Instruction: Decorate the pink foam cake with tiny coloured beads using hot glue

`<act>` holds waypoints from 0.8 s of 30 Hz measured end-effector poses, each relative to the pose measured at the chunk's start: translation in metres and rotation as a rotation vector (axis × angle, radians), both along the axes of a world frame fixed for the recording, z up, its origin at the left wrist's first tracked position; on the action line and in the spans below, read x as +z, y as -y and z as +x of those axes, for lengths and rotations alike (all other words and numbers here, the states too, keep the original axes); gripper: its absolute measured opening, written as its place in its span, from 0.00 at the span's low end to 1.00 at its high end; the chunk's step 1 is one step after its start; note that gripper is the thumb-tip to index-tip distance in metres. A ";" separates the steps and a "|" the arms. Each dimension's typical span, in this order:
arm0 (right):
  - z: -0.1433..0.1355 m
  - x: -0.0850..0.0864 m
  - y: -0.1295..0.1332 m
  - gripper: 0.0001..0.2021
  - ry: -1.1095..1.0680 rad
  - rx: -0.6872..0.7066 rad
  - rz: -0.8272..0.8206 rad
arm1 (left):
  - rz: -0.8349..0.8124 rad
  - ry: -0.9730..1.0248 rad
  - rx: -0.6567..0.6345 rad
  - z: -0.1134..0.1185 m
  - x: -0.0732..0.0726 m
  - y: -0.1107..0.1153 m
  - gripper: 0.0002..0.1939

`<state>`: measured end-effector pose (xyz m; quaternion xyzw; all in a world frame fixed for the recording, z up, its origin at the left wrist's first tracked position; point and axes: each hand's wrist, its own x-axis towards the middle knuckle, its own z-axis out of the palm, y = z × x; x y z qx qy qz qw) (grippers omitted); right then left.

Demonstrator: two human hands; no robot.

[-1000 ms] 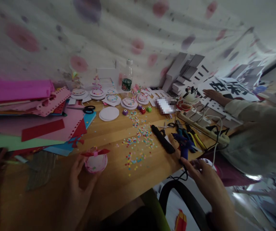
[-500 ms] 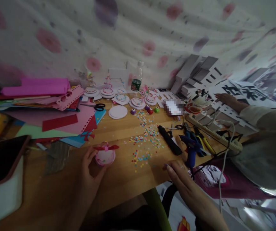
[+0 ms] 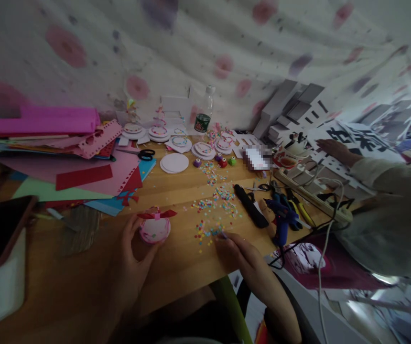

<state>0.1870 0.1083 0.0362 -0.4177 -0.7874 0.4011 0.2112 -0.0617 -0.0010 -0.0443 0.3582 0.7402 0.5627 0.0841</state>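
Since the earlier frames, the right hand (image 3: 247, 254) has left the side of the blue hot glue gun (image 3: 280, 222) and come across to the near edge of the scattered paper confetti (image 3: 204, 231). Its fingertips are close together over the dots; I cannot tell whether they pinch any. The left hand (image 3: 133, 267) has stayed curled around the pink-rimmed round craft piece (image 3: 157, 231), fingers at its left edge and thumb at its lower right. This piece, with a red bow (image 3: 165, 214) across its far edge, is at the near side of the wooden table (image 3: 182, 274), left of the confetti; whether it rests on the wood is hard to judge in this dim view.

Beyond it lie plain white discs (image 3: 174, 163) and black-handled scissors (image 3: 146, 155) beside stacked coloured paper (image 3: 83, 177). A green-labelled bottle (image 3: 202, 114) stands near the curtain. Yellow-handled pliers (image 3: 306, 215) lie just beside the glue gun, and a co-worker's hand (image 3: 332, 149) rests on white boards farther right.
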 end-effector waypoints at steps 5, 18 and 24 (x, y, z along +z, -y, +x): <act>-0.002 -0.003 -0.006 0.12 0.020 -0.048 0.120 | 0.012 0.000 -0.003 0.001 0.001 -0.001 0.32; -0.027 -0.025 -0.001 0.12 0.092 -0.037 0.362 | -0.018 0.028 -0.006 0.002 0.003 0.000 0.32; -0.029 -0.025 -0.005 0.14 0.187 -0.030 0.399 | -0.001 -0.004 -0.015 0.001 -0.001 0.001 0.33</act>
